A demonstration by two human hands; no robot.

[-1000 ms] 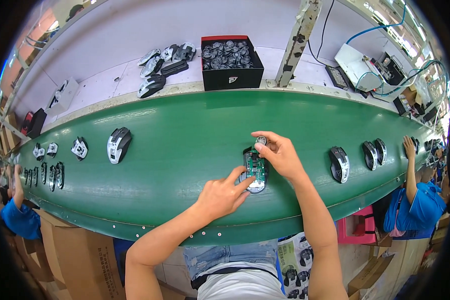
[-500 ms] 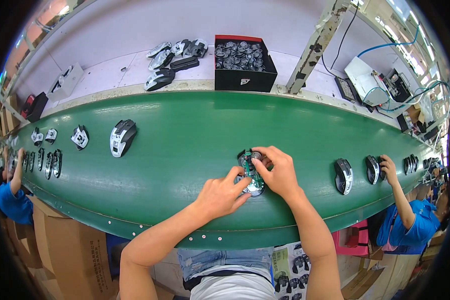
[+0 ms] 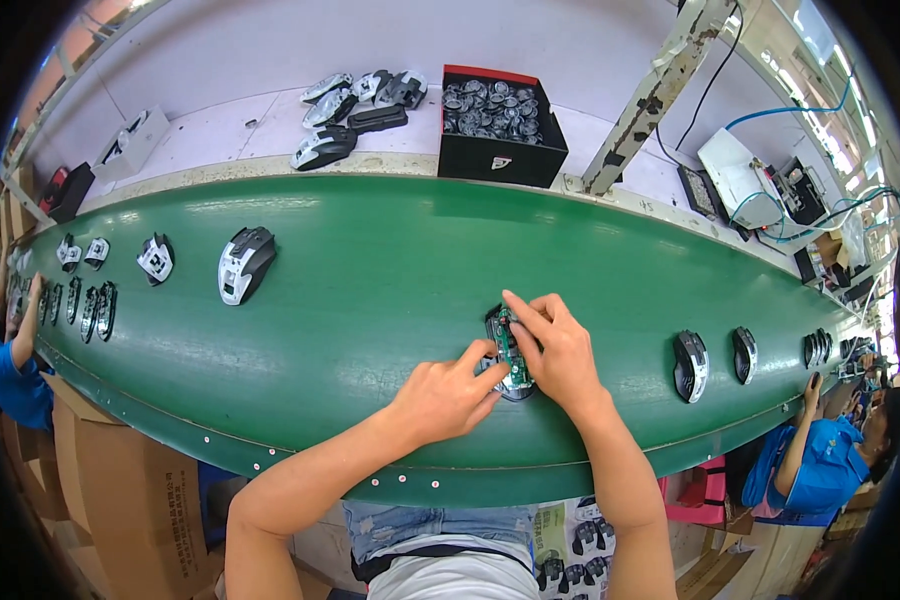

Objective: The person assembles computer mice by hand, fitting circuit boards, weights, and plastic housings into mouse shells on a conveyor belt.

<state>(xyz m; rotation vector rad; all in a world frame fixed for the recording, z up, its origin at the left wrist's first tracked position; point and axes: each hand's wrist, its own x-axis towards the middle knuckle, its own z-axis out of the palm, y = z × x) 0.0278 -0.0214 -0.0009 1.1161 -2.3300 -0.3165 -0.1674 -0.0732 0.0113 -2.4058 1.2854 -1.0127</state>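
Note:
An opened computer mouse base (image 3: 492,325) with a green circuit board (image 3: 510,352) on it rests on the green belt before me. My left hand (image 3: 445,395) grips its near left side, thumb and fingertips against the board and base. From the right, my right hand (image 3: 562,355) holds the far right side, its index finger reaching over the far end and the thumb close to the board. My fingers hide parts of the base's edges and far end.
Assembled mice (image 3: 690,366) lie to the right, and a white-and-black mouse shell (image 3: 246,265) to the left. Behind the belt, a black box (image 3: 503,160) holds many round parts beside loose shells (image 3: 325,147). Co-workers' arms (image 3: 808,430) reach in at both ends.
The round dark part under my right fingers no longer shows, and more of the board is visible. My right index finger has straightened. The co-worker's hand at right has drawn back from a mouse.

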